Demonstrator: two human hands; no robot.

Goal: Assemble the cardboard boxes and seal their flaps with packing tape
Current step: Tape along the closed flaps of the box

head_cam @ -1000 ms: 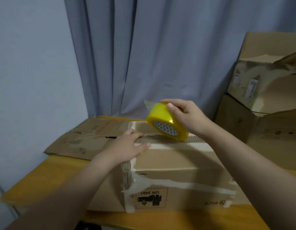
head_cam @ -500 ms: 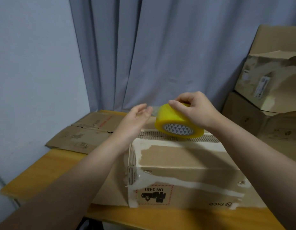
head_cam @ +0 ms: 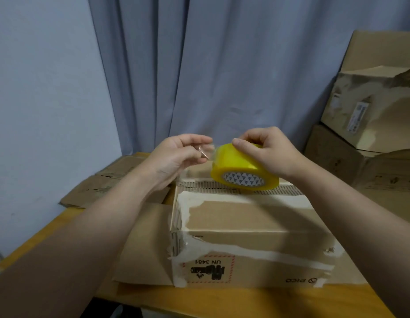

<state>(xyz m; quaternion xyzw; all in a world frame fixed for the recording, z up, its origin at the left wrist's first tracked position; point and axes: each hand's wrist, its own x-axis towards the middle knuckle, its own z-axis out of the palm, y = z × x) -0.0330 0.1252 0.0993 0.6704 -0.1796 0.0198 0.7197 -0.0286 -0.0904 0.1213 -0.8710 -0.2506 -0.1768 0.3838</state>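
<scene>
Tape end now pinched by L hand.
L hand has left box; R hand grips yellow roll above it, so strip pull likely next.

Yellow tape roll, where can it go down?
On top of the brown cardboard box, nearer than the yellow tape roll. Also the bare strip of orange wooden table before the box. Crowded: flattened cardboard sheets back-left, stacked brown boxes right.
</scene>
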